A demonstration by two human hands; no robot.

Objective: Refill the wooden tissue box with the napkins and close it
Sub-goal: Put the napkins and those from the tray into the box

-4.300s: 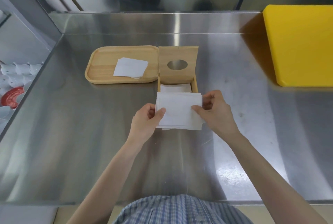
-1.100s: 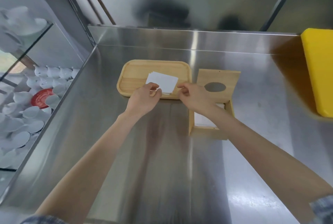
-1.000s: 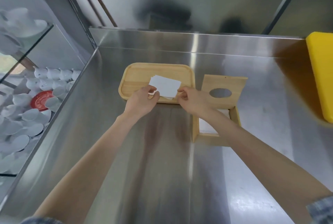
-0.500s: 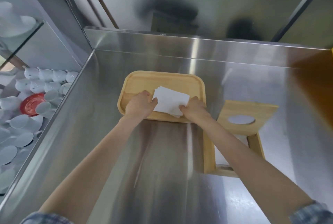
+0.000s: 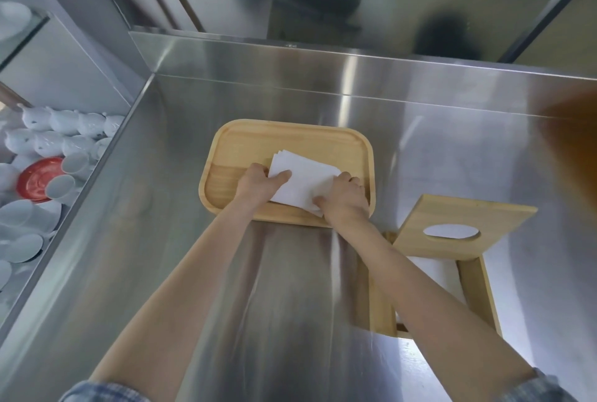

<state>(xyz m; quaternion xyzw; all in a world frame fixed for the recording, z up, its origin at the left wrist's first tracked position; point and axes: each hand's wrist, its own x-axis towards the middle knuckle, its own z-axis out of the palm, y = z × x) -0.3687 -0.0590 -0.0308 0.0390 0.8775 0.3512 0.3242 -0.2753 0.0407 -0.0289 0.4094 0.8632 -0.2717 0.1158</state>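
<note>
Pick-up step: left hand (image 5: 258, 186) and right hand (image 5: 344, 199) both pinching the napkins (image 5: 303, 183) on the wooden tray (image 5: 290, 139), mid-worktop. Next: lift stack, carry right into the open tissue box (image 5: 381, 304), then close lid (image 5: 458, 227).

Counter (image 5: 274, 320): bare steel between and beneath the forearms, open to the near edge. Bare strip behind the tray (image 5: 290, 135), up to the back wall (image 5: 323, 68). Left: raised counter edge, crockery (image 5: 48, 143) below it. Tray's near half: taken up by left hand (image 5: 258, 186), right hand (image 5: 344, 199) and napkins (image 5: 303, 180). Right: box (image 5: 478, 288), its lid (image 5: 452, 223) tilted over the far end; the right forearm crosses its near left corner.
</note>
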